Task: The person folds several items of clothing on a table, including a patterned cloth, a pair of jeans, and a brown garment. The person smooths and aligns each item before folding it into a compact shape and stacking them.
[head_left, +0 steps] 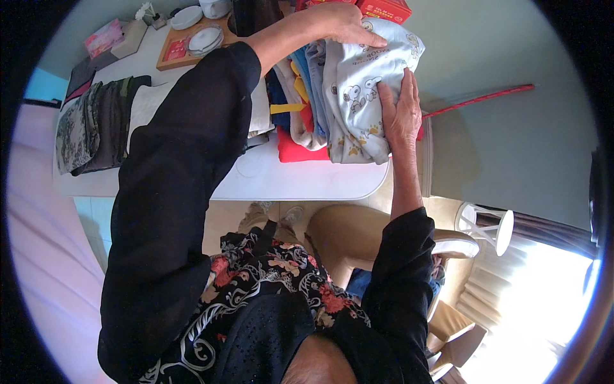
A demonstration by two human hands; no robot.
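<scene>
A folded white garment (358, 96) printed with cartoon dogs and brown paw prints lies at the right end of a row of folded clothes. At its far edge my left hand (348, 27) has its thumb laid over the cloth; the other fingers are curled and partly hidden there. My right hand (401, 112) rests along the garment's right side, fingers stretched out and thumb apart on the printed face. Directly left of the garment stand folded blue cloths (316, 83), and a red cloth (297, 152) shows underneath the row.
Dark folded trousers (115, 121) lie on the left of the white table (288, 179). A wooden tray (167, 59) with glass dishes stands behind, beside a white dish (186, 17). Red boxes (385, 9) sit at the back. A tan chair (345, 230) is below the table's rounded corner.
</scene>
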